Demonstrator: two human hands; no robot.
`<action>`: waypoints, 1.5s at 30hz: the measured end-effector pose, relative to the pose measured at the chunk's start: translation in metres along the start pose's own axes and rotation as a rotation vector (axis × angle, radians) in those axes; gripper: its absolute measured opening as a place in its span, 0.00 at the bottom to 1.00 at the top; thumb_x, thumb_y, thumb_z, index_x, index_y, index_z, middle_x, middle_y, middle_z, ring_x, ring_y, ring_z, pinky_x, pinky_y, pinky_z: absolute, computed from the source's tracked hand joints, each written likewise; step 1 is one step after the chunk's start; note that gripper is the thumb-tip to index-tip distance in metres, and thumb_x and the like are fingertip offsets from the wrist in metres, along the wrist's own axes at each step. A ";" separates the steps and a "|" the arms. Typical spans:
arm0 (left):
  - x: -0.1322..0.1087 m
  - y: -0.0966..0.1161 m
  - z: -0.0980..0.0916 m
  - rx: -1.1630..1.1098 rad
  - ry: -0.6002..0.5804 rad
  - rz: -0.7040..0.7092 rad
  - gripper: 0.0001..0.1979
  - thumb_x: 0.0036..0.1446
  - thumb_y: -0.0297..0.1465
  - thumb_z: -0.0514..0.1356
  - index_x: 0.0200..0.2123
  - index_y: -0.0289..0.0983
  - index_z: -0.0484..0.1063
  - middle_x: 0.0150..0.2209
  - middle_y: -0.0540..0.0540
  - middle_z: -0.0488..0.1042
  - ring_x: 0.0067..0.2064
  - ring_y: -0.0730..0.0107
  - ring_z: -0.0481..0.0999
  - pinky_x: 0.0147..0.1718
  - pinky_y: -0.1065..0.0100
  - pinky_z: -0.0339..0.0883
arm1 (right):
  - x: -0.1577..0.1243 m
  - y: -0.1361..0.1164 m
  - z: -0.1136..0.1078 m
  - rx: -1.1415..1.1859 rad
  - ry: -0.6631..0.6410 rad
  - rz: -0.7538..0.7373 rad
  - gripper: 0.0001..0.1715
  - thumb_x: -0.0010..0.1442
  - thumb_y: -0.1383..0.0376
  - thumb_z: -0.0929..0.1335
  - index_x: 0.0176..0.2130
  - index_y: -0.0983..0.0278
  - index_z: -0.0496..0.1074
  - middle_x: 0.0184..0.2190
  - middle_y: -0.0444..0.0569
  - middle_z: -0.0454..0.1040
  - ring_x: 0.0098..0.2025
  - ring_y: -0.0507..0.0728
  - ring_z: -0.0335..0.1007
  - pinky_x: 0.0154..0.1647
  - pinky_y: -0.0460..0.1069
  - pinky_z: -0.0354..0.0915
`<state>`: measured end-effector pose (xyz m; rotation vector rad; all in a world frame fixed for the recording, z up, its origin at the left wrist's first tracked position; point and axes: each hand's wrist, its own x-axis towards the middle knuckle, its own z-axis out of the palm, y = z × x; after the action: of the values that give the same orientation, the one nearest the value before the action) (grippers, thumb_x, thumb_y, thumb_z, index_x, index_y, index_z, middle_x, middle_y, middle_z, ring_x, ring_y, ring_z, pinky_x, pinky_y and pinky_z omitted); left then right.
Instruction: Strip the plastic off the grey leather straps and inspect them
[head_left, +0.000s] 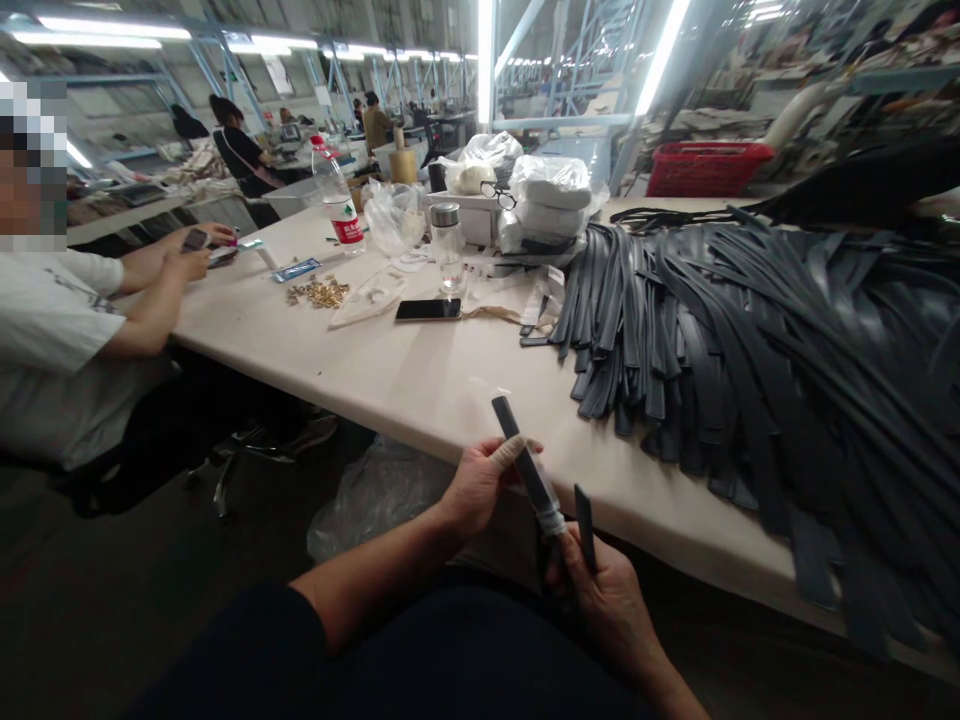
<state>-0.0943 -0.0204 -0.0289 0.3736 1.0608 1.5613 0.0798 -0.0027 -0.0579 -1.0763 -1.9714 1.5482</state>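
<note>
A dark grey strap (537,486) slants between my hands at the table's front edge, with clear plastic film gathered around its lower part. My left hand (482,484) pinches the strap near its upper end, thumb on top. Lower down, my right hand (602,583) is closed around the strap and the bunched film. Another dark strap end (584,519) sticks up beside the right thumb. What hangs below the right hand is mostly hidden in shadow. To the right, a big heap of similar dark straps (697,330) spreads over the table and hangs past its edge.
On the table (360,370) are a phone (428,310), a glass jar (448,250), a plastic bottle (339,195), small brass-coloured pieces (321,291) and bagged bundles (545,200). A red basket (705,168) stands behind. At left sits a person (67,340) holding a phone.
</note>
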 end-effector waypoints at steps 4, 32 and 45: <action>-0.005 -0.009 0.003 0.039 -0.040 -0.063 0.23 0.44 0.46 0.72 0.33 0.30 0.79 0.28 0.45 0.77 0.29 0.71 0.73 0.33 0.69 0.67 | 0.003 -0.002 0.000 -0.008 0.053 -0.003 0.29 0.66 0.43 0.59 0.30 0.62 0.69 0.19 0.45 0.71 0.21 0.54 0.67 0.25 0.47 0.63; -0.007 -0.006 0.006 0.155 -0.086 0.033 0.15 0.48 0.39 0.71 0.31 0.32 0.80 0.27 0.46 0.78 0.30 0.74 0.73 0.34 0.72 0.64 | -0.003 -0.001 -0.006 -0.057 0.115 -0.032 0.30 0.65 0.42 0.59 0.29 0.62 0.69 0.19 0.45 0.71 0.21 0.55 0.68 0.25 0.48 0.63; -0.006 0.002 0.013 0.055 -0.075 -0.004 0.19 0.48 0.42 0.70 0.35 0.31 0.80 0.27 0.45 0.77 0.30 0.70 0.75 0.34 0.69 0.68 | 0.001 0.004 -0.003 -0.092 0.098 -0.040 0.28 0.67 0.45 0.59 0.32 0.63 0.71 0.20 0.45 0.71 0.21 0.54 0.67 0.25 0.48 0.63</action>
<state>-0.0845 -0.0199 -0.0182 0.4639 1.0471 1.5058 0.0823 -0.0002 -0.0606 -1.1205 -2.0017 1.3697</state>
